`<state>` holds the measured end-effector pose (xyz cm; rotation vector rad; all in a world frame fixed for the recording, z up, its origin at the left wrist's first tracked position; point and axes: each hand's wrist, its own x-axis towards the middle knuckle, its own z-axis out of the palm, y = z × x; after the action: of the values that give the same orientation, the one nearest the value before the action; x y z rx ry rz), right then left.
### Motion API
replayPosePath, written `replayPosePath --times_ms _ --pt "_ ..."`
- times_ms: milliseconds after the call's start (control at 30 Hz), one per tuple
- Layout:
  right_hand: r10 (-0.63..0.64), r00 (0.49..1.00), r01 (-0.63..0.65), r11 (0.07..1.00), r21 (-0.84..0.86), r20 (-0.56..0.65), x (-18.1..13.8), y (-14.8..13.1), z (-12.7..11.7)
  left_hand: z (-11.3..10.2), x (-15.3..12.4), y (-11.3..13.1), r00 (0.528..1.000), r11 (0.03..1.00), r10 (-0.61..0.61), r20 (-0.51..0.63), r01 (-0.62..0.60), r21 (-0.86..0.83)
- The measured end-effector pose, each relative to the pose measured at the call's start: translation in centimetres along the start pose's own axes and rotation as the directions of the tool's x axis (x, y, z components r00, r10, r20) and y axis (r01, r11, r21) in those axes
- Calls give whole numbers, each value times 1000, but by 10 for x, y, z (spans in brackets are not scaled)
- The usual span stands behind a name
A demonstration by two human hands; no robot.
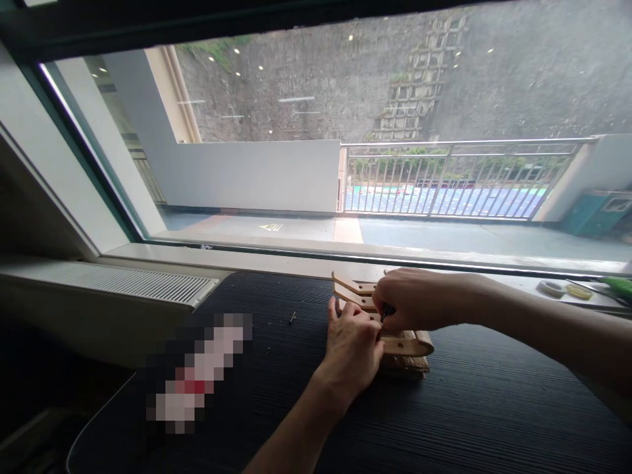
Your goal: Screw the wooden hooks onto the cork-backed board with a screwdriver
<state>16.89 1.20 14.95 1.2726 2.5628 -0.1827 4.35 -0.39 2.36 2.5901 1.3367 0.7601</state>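
Observation:
Several pale wooden strips (402, 346) with drilled holes and rounded, bent ends lie side by side on a rough wooden block (405, 364) on the dark table. My left hand (353, 342) is closed over the strips from the near left, its fingers hiding their middle. Just above it my right hand (405, 299) is closed around a small dark-handled tool (388, 311). That tool points down toward the strips beside my left fingers. My grip covers most of it, so its exact kind is hidden. Left of the strips lies a small screw-like piece (292, 318).
The dark table (494, 408) stands against a windowsill (296, 261). A blurred-out item (197, 375) lies at its left. Tape rolls (553, 288) and a green object (617, 287) sit on the sill at right. A white radiator (148, 280) is at left.

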Motion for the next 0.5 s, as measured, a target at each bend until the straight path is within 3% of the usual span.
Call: replayPosePath --times_ms 100,200,300,500 --pt "80 994 -88 987 133 70 1 8 -2 -1 0 1 1000 1000 -2 11 2 9" --pt "138 990 -139 990 38 30 -5 5 -8 0 -1 1 1000 1000 -1 2 1 20" --pt "89 995 -91 993 -80 -36 -13 -5 -12 1 -2 1 1000 1000 7 -26 -6 19" --pt "-55 997 54 998 -19 -45 -10 -4 -5 2 -2 1 1000 1000 -8 -16 8 11"
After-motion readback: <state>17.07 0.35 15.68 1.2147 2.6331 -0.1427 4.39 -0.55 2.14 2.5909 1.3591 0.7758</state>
